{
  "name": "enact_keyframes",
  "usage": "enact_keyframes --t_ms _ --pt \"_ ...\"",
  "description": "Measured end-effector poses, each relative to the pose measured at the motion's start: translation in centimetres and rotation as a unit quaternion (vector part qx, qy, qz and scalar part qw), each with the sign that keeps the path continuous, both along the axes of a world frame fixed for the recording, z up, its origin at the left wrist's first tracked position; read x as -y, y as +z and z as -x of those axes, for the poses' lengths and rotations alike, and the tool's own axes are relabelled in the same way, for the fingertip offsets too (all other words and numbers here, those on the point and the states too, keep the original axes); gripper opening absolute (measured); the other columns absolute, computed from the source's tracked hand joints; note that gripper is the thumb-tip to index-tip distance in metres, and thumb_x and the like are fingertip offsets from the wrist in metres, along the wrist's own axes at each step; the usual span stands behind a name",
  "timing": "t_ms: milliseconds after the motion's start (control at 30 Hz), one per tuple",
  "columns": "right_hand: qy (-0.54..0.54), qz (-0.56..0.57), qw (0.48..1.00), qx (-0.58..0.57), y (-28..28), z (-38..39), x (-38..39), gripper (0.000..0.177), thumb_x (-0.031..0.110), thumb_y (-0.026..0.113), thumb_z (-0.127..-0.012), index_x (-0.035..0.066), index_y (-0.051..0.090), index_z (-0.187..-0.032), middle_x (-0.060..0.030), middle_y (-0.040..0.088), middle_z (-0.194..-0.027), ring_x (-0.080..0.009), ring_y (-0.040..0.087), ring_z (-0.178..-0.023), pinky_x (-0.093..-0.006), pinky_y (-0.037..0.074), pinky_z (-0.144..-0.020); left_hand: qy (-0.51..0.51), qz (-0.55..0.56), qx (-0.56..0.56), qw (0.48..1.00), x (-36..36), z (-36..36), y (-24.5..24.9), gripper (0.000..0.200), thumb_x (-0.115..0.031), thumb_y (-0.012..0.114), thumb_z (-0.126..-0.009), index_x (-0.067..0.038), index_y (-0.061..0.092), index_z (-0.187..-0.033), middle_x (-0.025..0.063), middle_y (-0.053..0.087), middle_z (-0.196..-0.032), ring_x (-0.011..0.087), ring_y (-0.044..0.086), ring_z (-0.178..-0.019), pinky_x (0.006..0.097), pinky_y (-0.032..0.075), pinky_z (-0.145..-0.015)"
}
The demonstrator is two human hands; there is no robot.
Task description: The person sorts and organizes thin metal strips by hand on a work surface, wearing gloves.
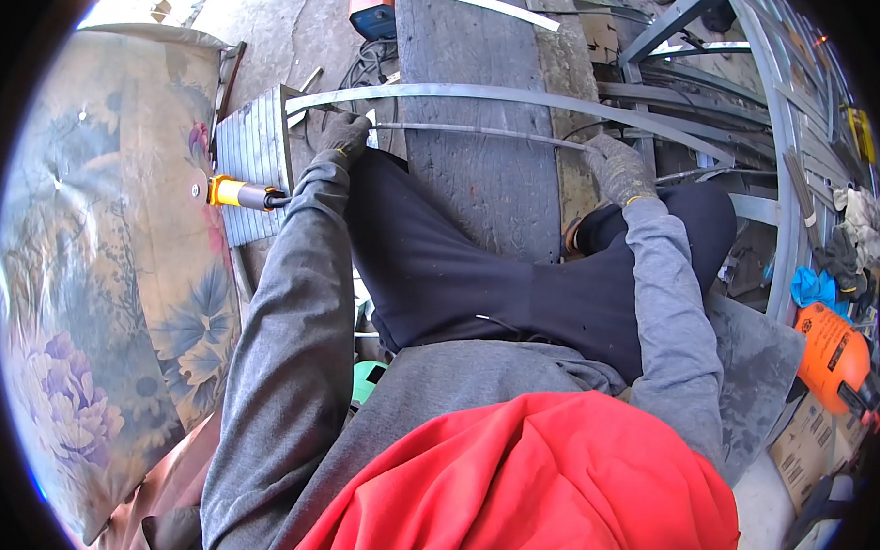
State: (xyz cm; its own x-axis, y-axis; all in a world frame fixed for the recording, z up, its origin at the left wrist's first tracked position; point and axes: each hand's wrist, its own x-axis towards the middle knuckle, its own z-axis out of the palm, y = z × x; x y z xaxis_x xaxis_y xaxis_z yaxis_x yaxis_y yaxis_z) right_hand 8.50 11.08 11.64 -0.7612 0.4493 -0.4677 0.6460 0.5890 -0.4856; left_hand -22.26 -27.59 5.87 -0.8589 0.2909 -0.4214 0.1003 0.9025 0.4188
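A thin grey metal rod (474, 133) runs crosswise in front of my knees. Closed around its left end is my left hand (344, 136), in a dark grey work glove. My right hand (620, 170), gloved too, grips the rod near its right end; the fingertips are partly hidden. Just beyond the rod, a longer flat metal strip (485, 94) curves from the left to the frame on the right. To the left of my left forearm, a yellow and black angle grinder (241, 193) lies across a stack of metal bars (253, 142).
A floral-patterned padded surface (102, 234) fills the left side. Grey metal framing (778, 170) stands at the right. An orange rounded object (830, 356) and a blue cloth or glove (816, 288) are beside it. A red and blue machine (372, 11) with cables sits ahead, beside dark planks (472, 53).
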Motion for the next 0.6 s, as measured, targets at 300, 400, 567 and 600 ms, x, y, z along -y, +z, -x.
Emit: enact_keyframes --t_ms 300,400,567,600 --pt "0.014 -0.032 0.999 -0.028 -0.8 -0.5 0.0 0.030 0.032 0.062 -0.096 0.016 0.070 -0.120 -0.0150 0.069 -0.120 -0.0367 0.064 -0.112 -0.0475 0.050 -0.097 -0.027 0.149 -0.163 0.975 -4.6 -4.8 6.1 0.063 -0.059 0.070 -0.084 -0.011 0.068 -0.125 0.0135 0.066 -0.129 0.0332 0.063 -0.118 0.0428 0.048 -0.102" --pt "0.025 -0.041 0.998 -0.045 -1.1 -0.3 -0.1 0.030 0.032 0.062 -0.096 0.015 0.070 -0.119 -0.0148 0.069 -0.119 -0.0367 0.064 -0.112 -0.0477 0.050 -0.097 -0.227 0.023 -0.295 0.928 -7.2 -7.3 7.2 0.058 -0.052 0.078 -0.079 -0.021 0.066 -0.127 0.0109 0.064 -0.129 0.0325 0.062 -0.118 0.0445 0.049 -0.101" --pt "0.030 -0.052 0.997 -0.054 -0.6 -0.3 0.3 0.032 0.030 0.067 -0.093 0.014 0.069 -0.120 -0.0160 0.070 -0.118 -0.0366 0.065 -0.111 -0.0444 0.051 -0.095 -0.276 -0.069 -0.219 0.933 -11.7 -12.1 3.2 0.033 -0.042 0.069 -0.089 -0.023 0.072 -0.116 0.0105 0.066 -0.122 0.0331 0.060 -0.117 0.0471 0.045 -0.102" --pt "0.020 -0.066 0.996 -0.055 -0.6 -0.6 0.3 0.032 0.030 0.067 -0.093 0.015 0.068 -0.121 -0.0161 0.070 -0.117 -0.0371 0.065 -0.111 -0.0446 0.051 -0.095 -0.253 -0.038 -0.240 0.937 -12.0 -12.8 3.0 0.028 -0.039 0.067 -0.091 -0.024 0.073 -0.114 0.0105 0.066 -0.120 0.0336 0.060 -0.117 0.0485 0.044 -0.102"
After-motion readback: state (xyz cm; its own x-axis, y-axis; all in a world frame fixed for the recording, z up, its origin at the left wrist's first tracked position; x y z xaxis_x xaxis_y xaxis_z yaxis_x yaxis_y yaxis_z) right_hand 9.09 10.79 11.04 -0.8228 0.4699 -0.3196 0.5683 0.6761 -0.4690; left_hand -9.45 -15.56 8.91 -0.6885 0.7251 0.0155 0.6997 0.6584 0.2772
